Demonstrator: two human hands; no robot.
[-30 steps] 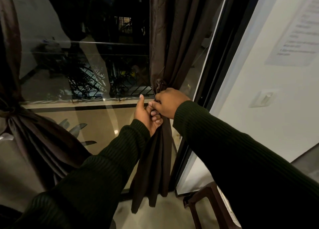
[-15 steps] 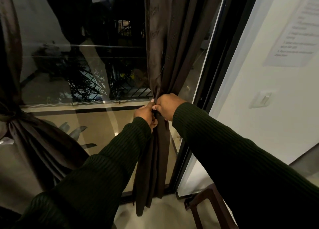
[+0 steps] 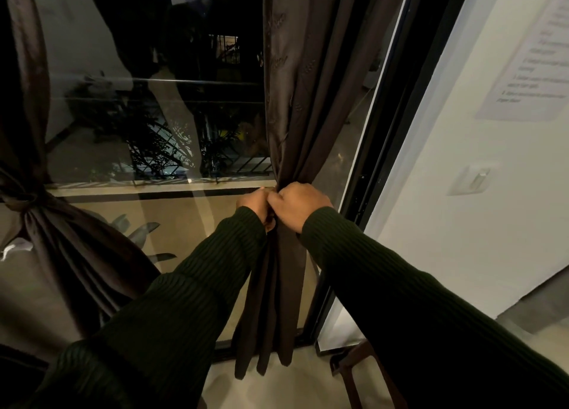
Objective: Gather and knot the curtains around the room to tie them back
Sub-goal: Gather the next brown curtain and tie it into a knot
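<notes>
Head view, looking down past two dark ribbed sleeves (image 3: pixel 172 313) at a brown curtain (image 3: pixel 295 106) hung just left of the black window frame (image 3: pixel 397 137). Left hand (image 3: pixel 254 206) and right hand (image 3: pixel 300 205) side by side, knuckles touching, both curled tight round the gathered cloth at its narrowest point — fingers buried in the folds, so no telling whether a knot sits under them. Above the hands, fabric fanning wide up out of view, faint woven motifs on it; below, hanging straight in a slim bundle, ends just above the pale floor (image 3: pixel 277 390). At far left, a second curtain (image 3: pixel 61 239) of the same brown, already cinched into a knot (image 3: pixel 26 199) and flaring out beneath it. Between the two, dark window glass (image 3: pixel 154 116) with reflections, plants and a railing beyond. On the white wall (image 3: pixel 437 217) at right, a printed paper notice (image 3: pixel 532 66) — several lines of text, too blurred and slanted to read. Lower on that wall, a white switch plate (image 3: pixel 472 179), no marking legible. At bottom right, a corner of a brown wooden chair (image 3: pixel 354 368), close by the curtain's hem.
</notes>
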